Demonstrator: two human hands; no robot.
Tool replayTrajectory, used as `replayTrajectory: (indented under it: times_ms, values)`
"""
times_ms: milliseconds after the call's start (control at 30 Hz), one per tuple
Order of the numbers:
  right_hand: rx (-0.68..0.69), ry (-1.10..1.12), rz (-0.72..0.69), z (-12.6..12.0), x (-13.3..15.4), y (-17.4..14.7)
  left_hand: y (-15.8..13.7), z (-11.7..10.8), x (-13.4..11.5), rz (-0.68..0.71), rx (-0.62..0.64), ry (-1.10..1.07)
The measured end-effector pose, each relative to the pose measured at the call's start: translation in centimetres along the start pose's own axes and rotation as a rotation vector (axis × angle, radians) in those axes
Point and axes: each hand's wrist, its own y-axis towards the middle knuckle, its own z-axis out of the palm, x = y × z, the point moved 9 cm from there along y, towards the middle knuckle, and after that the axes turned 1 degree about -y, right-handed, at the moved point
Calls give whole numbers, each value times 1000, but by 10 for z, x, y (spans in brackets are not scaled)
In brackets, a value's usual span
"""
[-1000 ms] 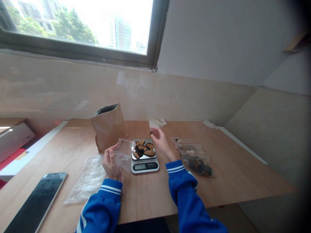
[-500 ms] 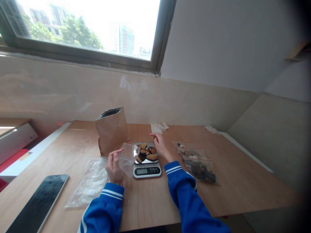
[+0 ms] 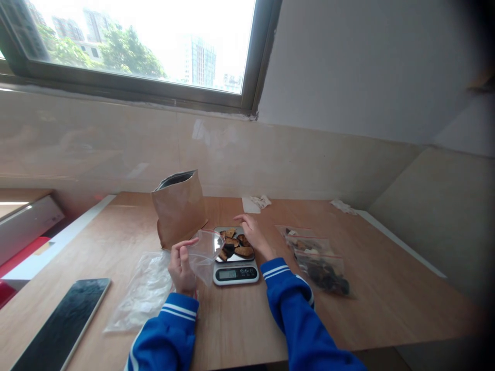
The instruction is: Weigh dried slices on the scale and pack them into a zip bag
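Observation:
My left hand (image 3: pixel 181 269) is closed on the edge of a clear zip bag (image 3: pixel 204 248), whose mouth gapes toward the scale. On the wooden table stands a small digital kitchen scale (image 3: pixel 236 273). Several dried brown slices (image 3: pixel 233 248), one much darker, lie on its metal plate. My right hand (image 3: pixel 253 234) hovers at the upper right of the plate, fingers reaching left over the slices with nothing visible in them. Its thumb side is partly hidden. The digits on the scale's display are too small to read.
Behind my left hand an opened brown paper pouch (image 3: pixel 180 208) stands upright. Flat clear bags (image 3: pixel 141 293) and a phone (image 3: pixel 64 322) lie at left. Filled zip bags (image 3: pixel 325 270) overlap at right. Crumpled tissue (image 3: pixel 261 201) lies near the wall.
My right hand has shifted slightly left over the scale's plate, its fingers nearer the slices. My left hand still holds the zip bag in about the same place.

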Motion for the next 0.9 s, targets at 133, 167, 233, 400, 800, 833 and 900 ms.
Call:
replayTrajectory:
  times_ms: [133,167,233,400,800,833,900]
  values:
    - [-80,-21,29,-6,-12,3,0,-1,0,5,-6,6]
    - [-79,-29,31,-7,-13,3,0,-1,1,-2,-8,8]
    - [-32,-45,30,-5,-10,2,0,-1,1,-10,-10,9]
    - [143,-247,25,13,3,-2,0,-3,-1,-2,-42,-7]
    - [26,-777,344,-48,-63,-26,2,-8,3,-54,-105,7]
    - [22,-758,368,-53,-72,-31,2,-8,2,-53,-107,4]
    - [1,-684,376,-59,-84,-40,2,-7,2,-51,-106,0]
